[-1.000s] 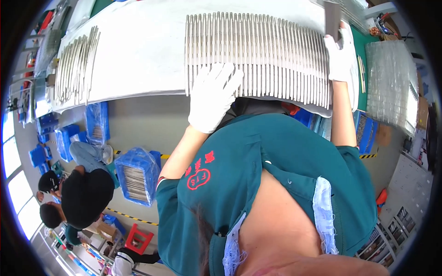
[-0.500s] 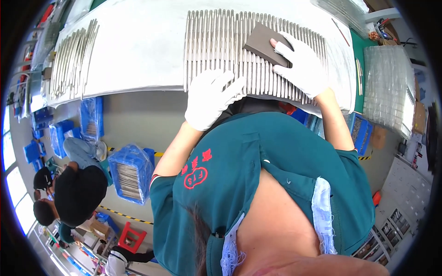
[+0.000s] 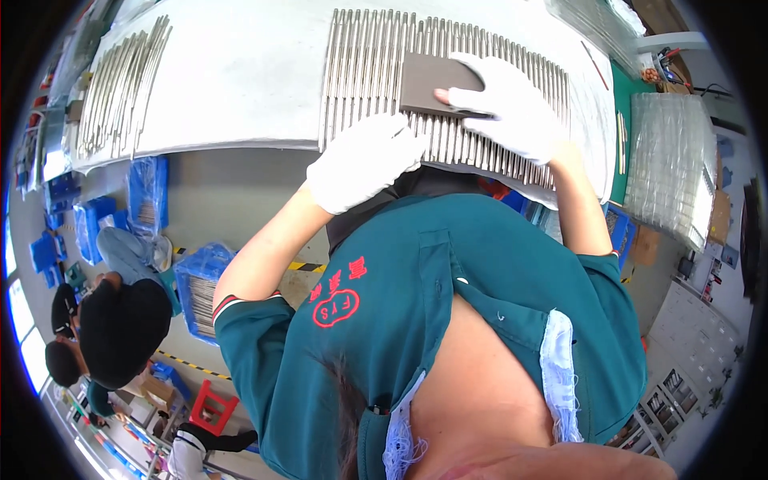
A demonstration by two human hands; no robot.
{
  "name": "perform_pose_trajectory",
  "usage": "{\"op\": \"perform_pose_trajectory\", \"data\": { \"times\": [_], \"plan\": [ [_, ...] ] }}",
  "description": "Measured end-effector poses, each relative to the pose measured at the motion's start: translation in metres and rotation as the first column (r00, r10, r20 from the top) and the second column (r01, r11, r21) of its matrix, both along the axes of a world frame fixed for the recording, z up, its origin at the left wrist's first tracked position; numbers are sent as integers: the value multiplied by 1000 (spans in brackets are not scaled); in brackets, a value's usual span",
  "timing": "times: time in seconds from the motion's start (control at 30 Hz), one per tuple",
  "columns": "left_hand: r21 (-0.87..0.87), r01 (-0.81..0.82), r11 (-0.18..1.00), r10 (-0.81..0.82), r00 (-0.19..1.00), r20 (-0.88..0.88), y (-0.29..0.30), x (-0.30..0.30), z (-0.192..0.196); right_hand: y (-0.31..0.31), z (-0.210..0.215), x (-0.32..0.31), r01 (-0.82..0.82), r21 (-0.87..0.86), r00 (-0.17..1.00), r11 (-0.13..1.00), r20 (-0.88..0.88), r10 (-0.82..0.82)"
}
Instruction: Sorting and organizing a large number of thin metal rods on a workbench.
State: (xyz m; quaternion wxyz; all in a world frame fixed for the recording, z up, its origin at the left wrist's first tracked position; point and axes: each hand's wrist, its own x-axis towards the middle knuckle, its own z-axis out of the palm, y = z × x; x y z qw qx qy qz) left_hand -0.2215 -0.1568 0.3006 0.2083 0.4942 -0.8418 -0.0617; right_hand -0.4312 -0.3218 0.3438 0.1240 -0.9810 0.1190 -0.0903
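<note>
A wide row of slim metal rods [image 3: 360, 68] lies side by side on the white-covered table. My right hand [image 3: 512, 104], in a white glove with a bare thumb tip, grips a flat, dark grey-brown rectangular block [image 3: 424, 84]. The block rests on top of the rods near the middle of the row, the thumb on its upper face and the fingers over its far right part. My left hand [image 3: 364, 164], also gloved, is closed at the near ends of the rods, left of the block. Its fingers curl onto them, and the fingertips are partly hidden.
A second, looser group of rods [image 3: 128, 88] lies at the table's left end. Wrapped clear plastic trays [image 3: 670, 164] stand at the right. Blue crates [image 3: 200, 284] with rods sit on the floor at left, near a seated person [image 3: 128, 320] and a red stool [image 3: 214, 406].
The block has moved left and turned square to the rods, with my right hand following. My left hand's fingers, spread before, have curled in at the rods' near ends.
</note>
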Motion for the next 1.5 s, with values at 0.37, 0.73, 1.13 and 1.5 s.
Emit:
{"op": "perform_pose_trajectory", "data": {
  "times": [0.37, 0.73, 1.13, 1.5],
  "plan": [
    [11, 29, 1000, -29, 997, -72, 0, 2, -1, -11, 7, -22, 75, 46, 994, 996, -85, -71],
    [117, 46, 992, -48, 999, 13, -4, 2, 3, 4, 5, 18, -11, -25, 1000, 1000, 13, 12],
    [-69, -27, 997, 16, 986, -164, 4, -6, 7, -51, -15, -83, 579, 508, 438, 637, 465, -769],
    [-172, -192, 966, 168, 975, -144, 5, -17, -9, -68, -51, -94, 418, 746, 98, 518, 530, -842]
  ]
}}
